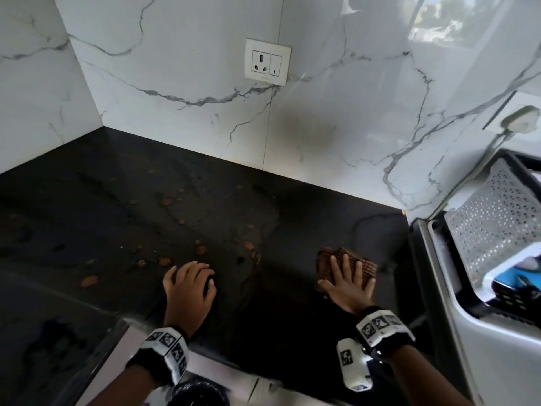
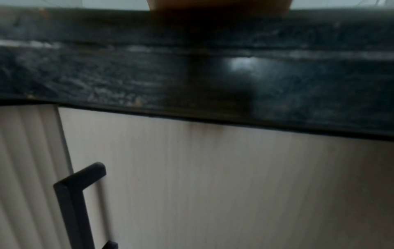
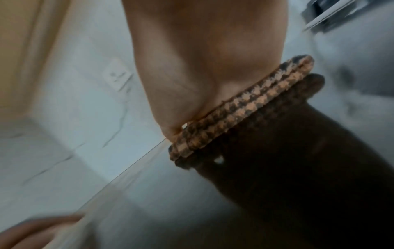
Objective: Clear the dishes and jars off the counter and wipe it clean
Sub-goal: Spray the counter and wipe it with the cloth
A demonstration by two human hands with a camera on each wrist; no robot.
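We see the right hand [image 1: 347,284] pressing flat-fingered on the folded brown cloth [image 1: 345,263] at the right of the black counter [image 1: 102,206], while the orange-brown spills [image 1: 164,260] lie to its left, nearer the loosely curled, empty left hand [image 1: 188,285].

White marble-veined wall [image 1: 175,92] with socket [image 1: 268,62]; pale cabinet door [image 2: 213,185].
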